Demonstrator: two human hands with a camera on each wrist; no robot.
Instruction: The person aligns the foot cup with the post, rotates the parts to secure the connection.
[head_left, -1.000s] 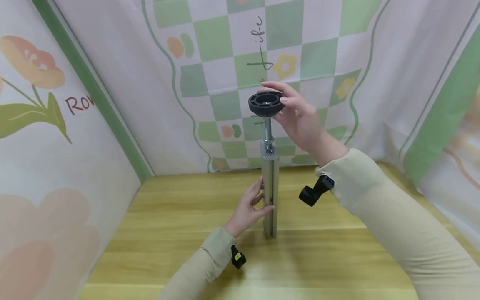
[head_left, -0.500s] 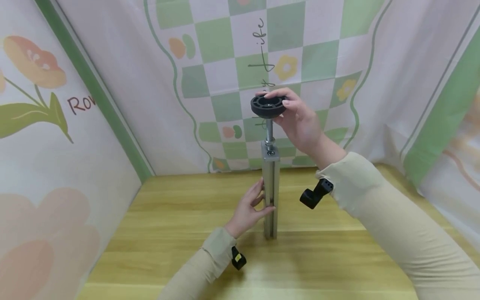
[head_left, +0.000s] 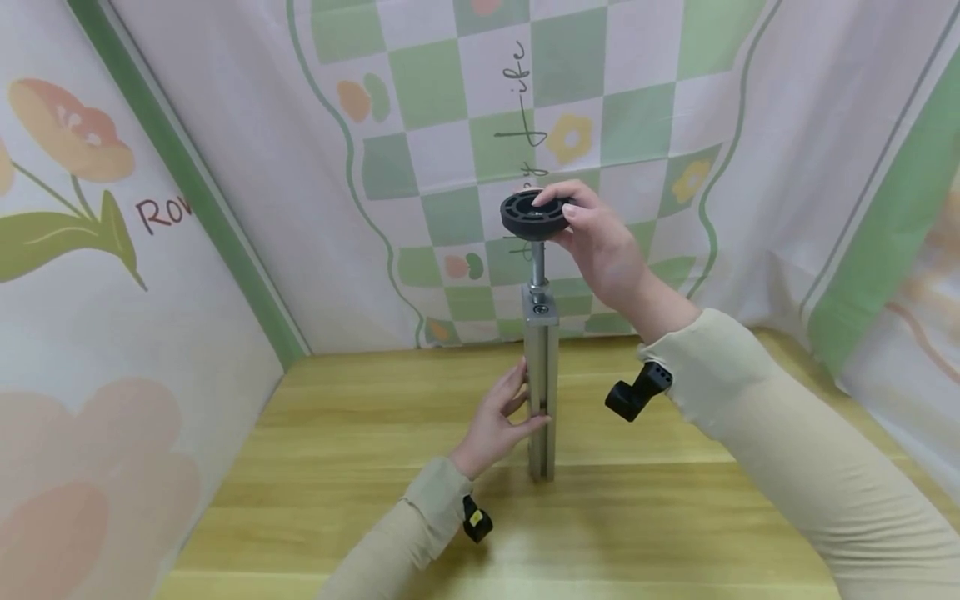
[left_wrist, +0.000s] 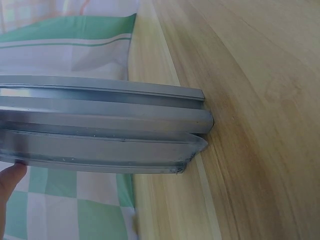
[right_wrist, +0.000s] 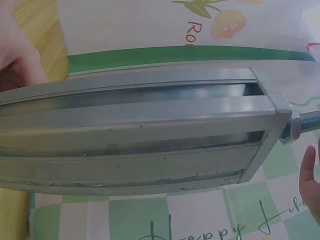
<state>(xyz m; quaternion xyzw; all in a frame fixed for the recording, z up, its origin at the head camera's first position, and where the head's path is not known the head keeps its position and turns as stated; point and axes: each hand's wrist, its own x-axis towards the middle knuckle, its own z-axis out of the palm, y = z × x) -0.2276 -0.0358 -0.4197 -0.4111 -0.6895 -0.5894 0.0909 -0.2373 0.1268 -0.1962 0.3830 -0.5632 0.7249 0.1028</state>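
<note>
An aluminium profile [head_left: 542,367] stands upright on the wooden table, its slotted sides also visible in both wrist views. Screwed through its top end plate [head_left: 542,313] is a threaded stem [head_left: 537,265] carrying a black round levelling foot [head_left: 525,225]. My left hand [head_left: 491,425] grips the profile's lower half from the left, thumb across the front and fingers behind. Up at the foot, my right hand [head_left: 609,254] holds the right side of its rim, one finger reaching over the top. A nut [right_wrist: 295,129] sits against the end plate in the right wrist view.
The wooden table [head_left: 337,483] ends at a back curtain [head_left: 450,150] with a green checked pattern. Printed fabric hangs on the left [head_left: 90,317] and right sides. Small black cameras [head_left: 637,392] are strapped to both wrists.
My right hand's fingers have shifted on the foot's rim, with one finger now curled over its top. The left hand and the profile have stayed in place.
</note>
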